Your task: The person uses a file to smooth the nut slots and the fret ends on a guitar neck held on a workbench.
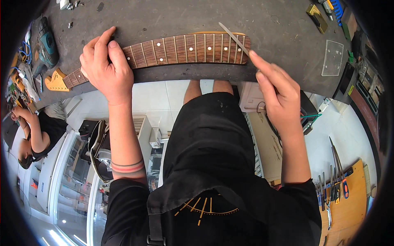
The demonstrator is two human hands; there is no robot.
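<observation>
Brown wood showed under the half-curled left hand (pixel 106 65), its hold on the guitar neck (pixel 176 51) unclear; the right hand (pixel 279 88) pinched a slim file (pixel 234 39) over the neck's wide end, above the grey surface (pixel 143 20). Fret filing seemed underway, calling for light, even pressure. Beyond, a wooden rack (pixel 361 184) held tools (pixel 345 188).

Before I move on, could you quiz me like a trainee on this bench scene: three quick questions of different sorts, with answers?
1. What does the right hand hold? A) pliers; B) a slim metal file; C) a paintbrush.
2. True or false: the power drill lies nearer the headstock than the clear plate does.
3. Fill in: the left hand lies across the guitar neck, which is marked with pale round ____ between its metal frets.

Key: 1. B; 2. True; 3. dots.
</observation>
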